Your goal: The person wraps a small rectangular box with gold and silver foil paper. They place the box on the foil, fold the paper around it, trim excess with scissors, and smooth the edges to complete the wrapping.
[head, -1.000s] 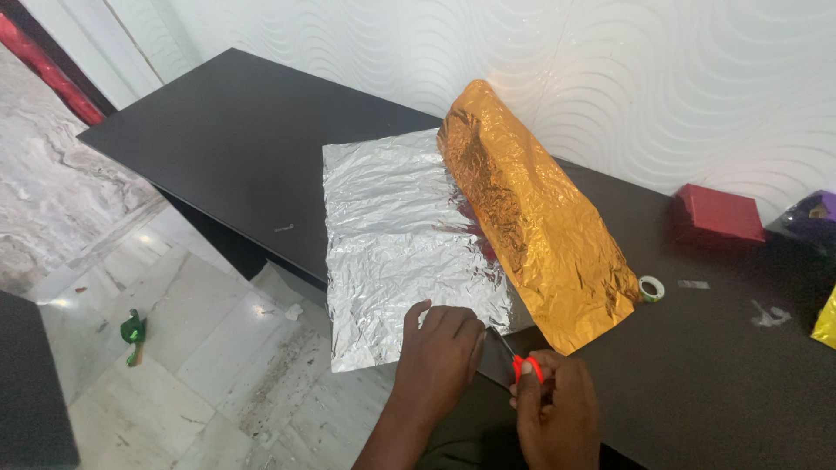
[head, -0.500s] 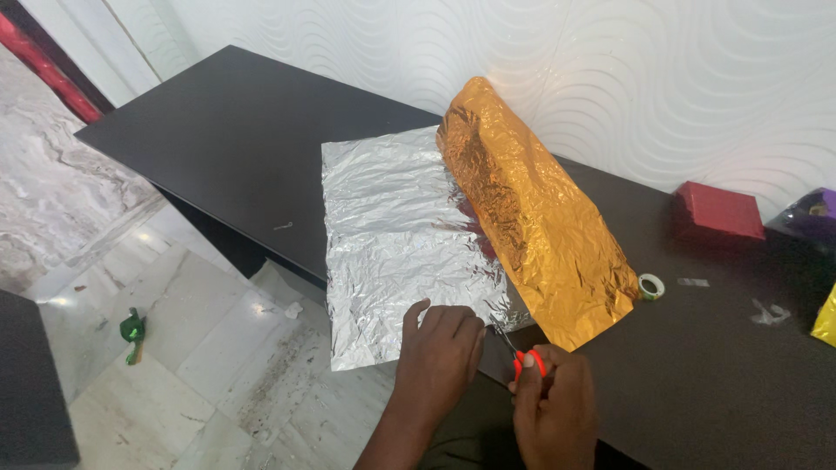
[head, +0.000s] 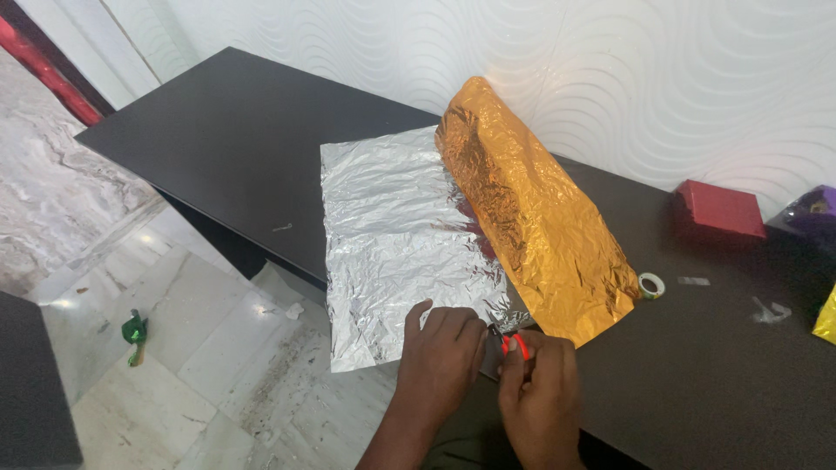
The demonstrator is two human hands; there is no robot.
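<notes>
My left hand (head: 440,352) presses flat on the silver foil sheet (head: 396,235) at the tabletop (head: 226,139) edge, steadying it; right hand (head: 538,396) grips red-handled scissors (head: 512,342) at its corner.

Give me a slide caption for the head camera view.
Left hand steadies silver foil while right hand works red-handled scissors.

A dark table (head: 218,139) stood against a white wall with a wavy relief (head: 610,61). On the table, toward its right end, lay a small roll of tape (head: 650,286), a red box (head: 721,211) beyond it, and a purple-wrapped thing (head: 814,213) and a yellow foil corner (head: 827,320) at the far right edge. Below the table's left side, a green scrap (head: 133,331) lay on the marble floor (head: 174,348).
</notes>
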